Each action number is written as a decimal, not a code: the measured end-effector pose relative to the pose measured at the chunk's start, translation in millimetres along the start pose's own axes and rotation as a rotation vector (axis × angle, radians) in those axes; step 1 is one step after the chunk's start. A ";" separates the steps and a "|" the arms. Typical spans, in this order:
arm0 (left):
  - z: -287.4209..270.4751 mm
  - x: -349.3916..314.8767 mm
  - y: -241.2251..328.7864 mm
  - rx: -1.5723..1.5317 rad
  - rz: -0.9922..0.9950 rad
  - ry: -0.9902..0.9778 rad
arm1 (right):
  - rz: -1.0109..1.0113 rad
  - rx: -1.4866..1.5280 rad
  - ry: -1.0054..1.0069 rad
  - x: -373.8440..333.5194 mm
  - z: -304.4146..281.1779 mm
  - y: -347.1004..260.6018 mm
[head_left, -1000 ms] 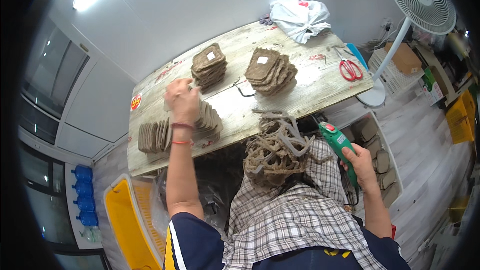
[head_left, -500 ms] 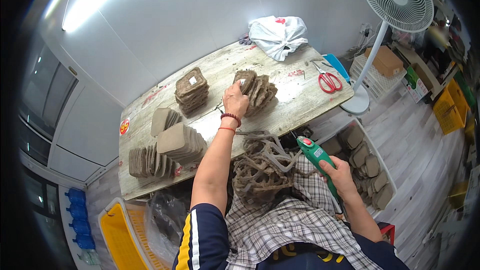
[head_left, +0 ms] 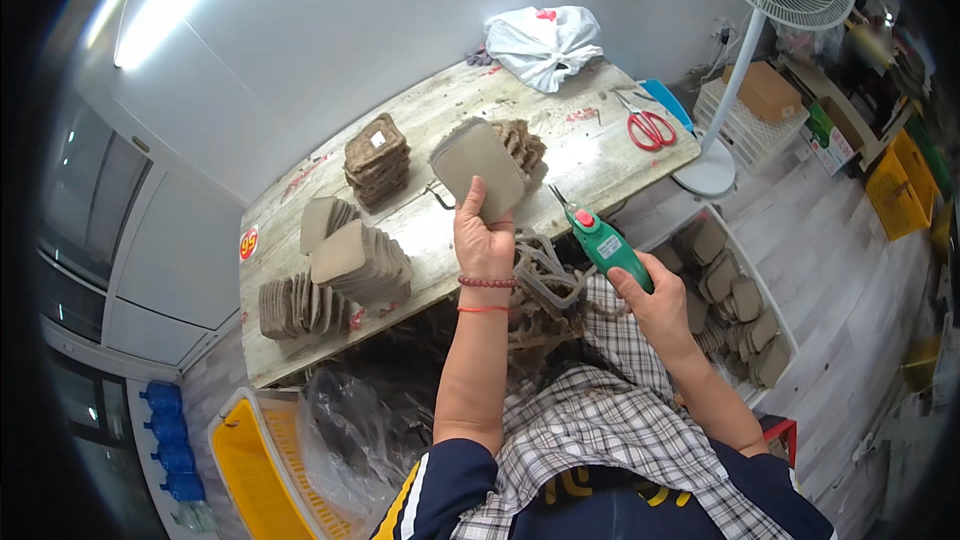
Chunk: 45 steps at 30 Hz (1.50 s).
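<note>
My left hand (head_left: 484, 242) grips a square, round-cornered brown pad (head_left: 482, 165) by its lower edge, thumb on its smooth face. Behind it on the table stands a leaning stack of rough-edged pads (head_left: 527, 147), partly hidden. In my right hand (head_left: 657, 305) is a green handheld electric tool (head_left: 603, 240) with a red button. Its thin metal tip points up and left, apart from the pad. Left of my left hand are a stack of rough brown pads (head_left: 376, 175), smooth pads (head_left: 350, 255) and a row of pads on edge (head_left: 288, 310). Cut-out frame-like scraps (head_left: 543, 278) hang below the table edge.
Red-handled scissors (head_left: 650, 130) and a white plastic bag (head_left: 548, 48) lie on the table (head_left: 420, 145). A white-rimmed bin (head_left: 783, 332) of pads stands at right. A yellow basket (head_left: 245, 445) sits lower left, a white standing fan (head_left: 735, 90) far right.
My left hand has taken a pad off the stack and brought it nearer, its smooth face now showing. My right hand has raised the green tool up and left, toward the pad.
</note>
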<state>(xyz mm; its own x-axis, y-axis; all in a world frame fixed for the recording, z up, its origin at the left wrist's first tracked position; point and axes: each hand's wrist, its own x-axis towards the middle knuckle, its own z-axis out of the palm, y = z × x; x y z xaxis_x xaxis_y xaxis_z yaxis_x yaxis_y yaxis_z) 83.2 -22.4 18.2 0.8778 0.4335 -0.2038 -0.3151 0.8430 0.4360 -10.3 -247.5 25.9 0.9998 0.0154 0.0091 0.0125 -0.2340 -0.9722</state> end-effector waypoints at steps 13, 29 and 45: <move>-11.4 -33.4 -42.7 -0.025 -0.118 -0.081 | 0.008 0.011 0.022 -18.6 -6.6 2.9; -34.4 -75.1 -52.7 0.197 -0.297 -0.286 | 0.014 0.098 0.009 -5.3 -27.4 -13.3; -32.1 -52.7 26.2 0.883 -0.468 -0.499 | -0.107 -0.246 -0.189 -9.4 -71.9 12.1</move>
<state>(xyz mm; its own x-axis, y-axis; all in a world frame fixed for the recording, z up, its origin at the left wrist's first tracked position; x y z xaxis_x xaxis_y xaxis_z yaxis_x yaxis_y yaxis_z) 17.1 -13.0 12.2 0.9519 -0.2106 -0.2227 0.2772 0.2813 0.9187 -18.6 -320.4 30.9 0.9729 0.2273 0.0421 0.1431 -0.4492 -0.8819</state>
